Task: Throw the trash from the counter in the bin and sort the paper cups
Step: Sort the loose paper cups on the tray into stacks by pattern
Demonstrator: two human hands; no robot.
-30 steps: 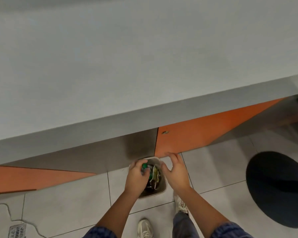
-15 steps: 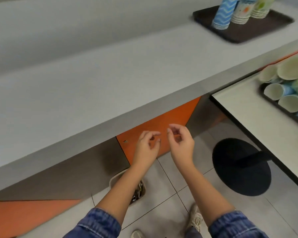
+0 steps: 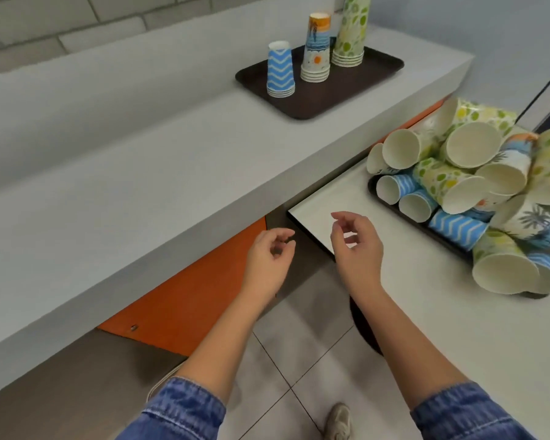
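The person is standing at a grey counter [image 3: 159, 173], with both bare hands hanging in the air in front of the body. The left hand [image 3: 269, 262] is hovering over the orange cabinet front [image 3: 191, 300] just below the counter's edge, fingers loosely curled and grasping nothing. The right hand [image 3: 358, 249] is hovering above the near left corner of a white table [image 3: 442, 312], fingers likewise slack and bent, with nothing in it. The two hands are near each other but not touching. Blue denim sleeves [image 3: 185, 411] are covering both forearms near the bottom of the view.

On the far part of the counter a dark brown tray [image 3: 324, 96] is carrying three upside-down stacks of paper cups: a blue zigzag stack [image 3: 280, 71] on the left, a beach-print stack [image 3: 316, 49] in the middle, and a taller green-dotted stack [image 3: 350, 33] on the right. The stacks are standing upright, close beside one another.

On the white table to the right, a jumbled pile of loose cups [image 3: 477, 198] is lying on a second dark tray [image 3: 394, 208], most of them on their sides with their open mouths facing the camera, the three patterns mixed together.

A bin's pale rim [image 3: 159, 384] is just peeking out beside the left sleeve, under the counter; its contents are hidden. One shoe [image 3: 338, 420] is showing on the tiled floor [image 3: 299, 360].
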